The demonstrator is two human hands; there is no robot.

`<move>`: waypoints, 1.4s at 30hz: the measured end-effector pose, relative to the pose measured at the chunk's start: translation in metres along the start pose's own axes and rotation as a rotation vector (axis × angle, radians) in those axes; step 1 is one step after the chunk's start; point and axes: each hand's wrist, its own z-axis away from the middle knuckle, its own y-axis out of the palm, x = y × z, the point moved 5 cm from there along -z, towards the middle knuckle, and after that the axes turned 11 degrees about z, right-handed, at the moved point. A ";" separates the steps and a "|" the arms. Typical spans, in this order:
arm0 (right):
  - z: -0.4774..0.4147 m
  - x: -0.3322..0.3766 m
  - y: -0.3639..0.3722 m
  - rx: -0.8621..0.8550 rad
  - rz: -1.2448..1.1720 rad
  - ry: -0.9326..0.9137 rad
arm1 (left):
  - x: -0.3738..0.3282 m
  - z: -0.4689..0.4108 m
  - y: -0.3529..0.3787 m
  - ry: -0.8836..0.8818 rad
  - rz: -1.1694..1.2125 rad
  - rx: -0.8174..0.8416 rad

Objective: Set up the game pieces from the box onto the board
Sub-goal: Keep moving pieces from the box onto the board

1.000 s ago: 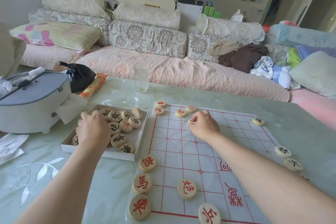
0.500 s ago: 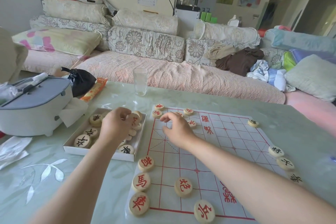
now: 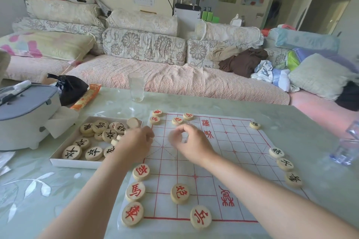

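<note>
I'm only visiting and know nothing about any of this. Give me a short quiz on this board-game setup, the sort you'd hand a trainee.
1. True or false: the glass stands on the board.
2. The three pieces along the board's right edge carry characters in: A red, B black, C green?
3. Fill in: seen from the camera, the box lies to the board's ___.

Key: 1 false, it stands on the table beyond the board. 2 B. 3 left.
</note>
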 end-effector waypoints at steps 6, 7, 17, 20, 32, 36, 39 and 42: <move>0.008 -0.060 -0.028 0.024 0.228 0.218 | 0.027 -0.006 0.003 -0.107 -0.366 0.016; 0.009 -0.063 -0.028 0.046 0.263 0.213 | 0.030 -0.007 0.004 -0.136 -0.357 0.022; 0.009 -0.048 -0.010 0.184 0.432 0.096 | 0.031 -0.006 -0.001 -0.132 -0.309 0.059; 0.010 -0.039 -0.008 0.138 0.486 0.057 | 0.032 -0.005 -0.008 -0.112 -0.283 0.056; -0.055 0.066 0.051 0.166 0.368 -0.163 | 0.066 -0.005 -0.041 -0.056 -0.188 -0.011; -0.083 0.094 0.078 0.189 0.419 -0.200 | 0.084 -0.005 -0.057 -0.058 -0.120 -0.069; -0.101 0.105 0.098 0.209 0.552 -0.202 | 0.099 -0.003 -0.064 -0.094 -0.120 -0.064; -0.110 0.108 0.113 0.232 0.716 -0.183 | 0.115 0.000 -0.066 -0.124 -0.048 -0.022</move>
